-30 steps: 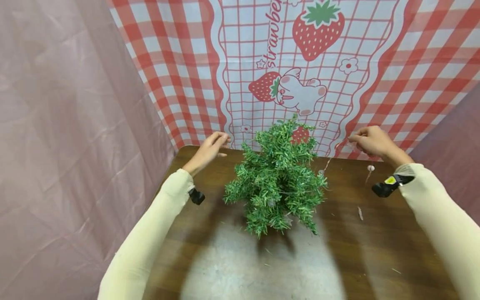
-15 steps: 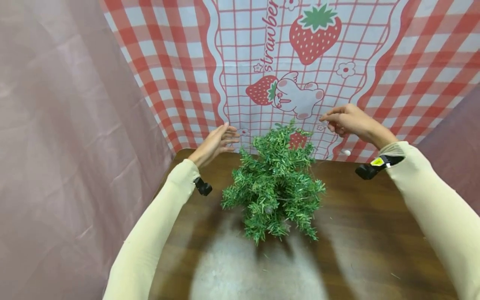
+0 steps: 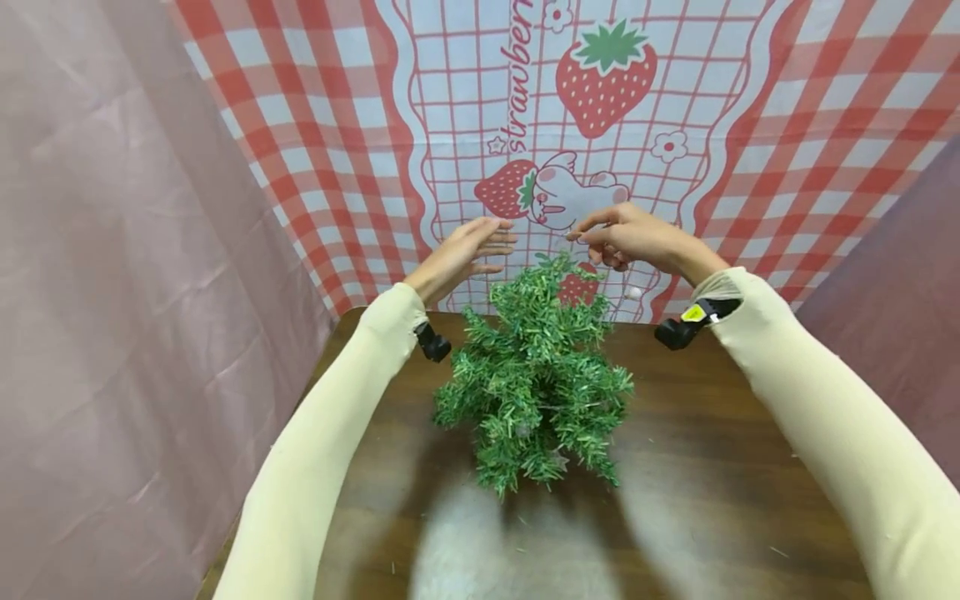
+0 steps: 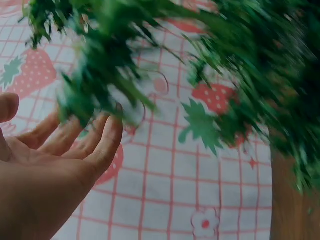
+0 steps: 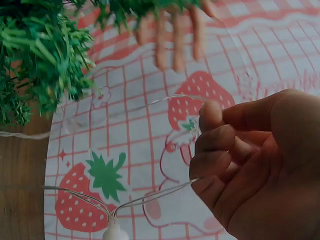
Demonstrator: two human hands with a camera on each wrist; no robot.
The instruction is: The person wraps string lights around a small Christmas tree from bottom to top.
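Observation:
A small green artificial Christmas tree [image 3: 536, 375] stands on the table between both hands. Behind its top, my right hand [image 3: 637, 237] pinches the thin wire of a string light [image 5: 155, 193] between thumb and fingers. A white round bulb [image 5: 115, 233] hangs on that wire in the right wrist view, and another stretch of wire runs back to the tree. My left hand [image 3: 461, 254] is raised at the tree's upper left with its fingers extended, holding nothing. In the left wrist view, blurred branches partly cover its fingertips, so contact is unclear.
A brown wooden table [image 3: 705, 467] carries the tree and a few loose green bits. Close behind hangs a strawberry-print cloth [image 3: 360, 158]. A pinkish curtain [image 3: 135, 292] borders the left side. A pale star ornament [image 3: 558, 459] sits low on the tree.
My right hand has moved left and up from the tree's right side to behind its top, bringing the wire along. The left hand has risen and moved right, its fingers straightening.

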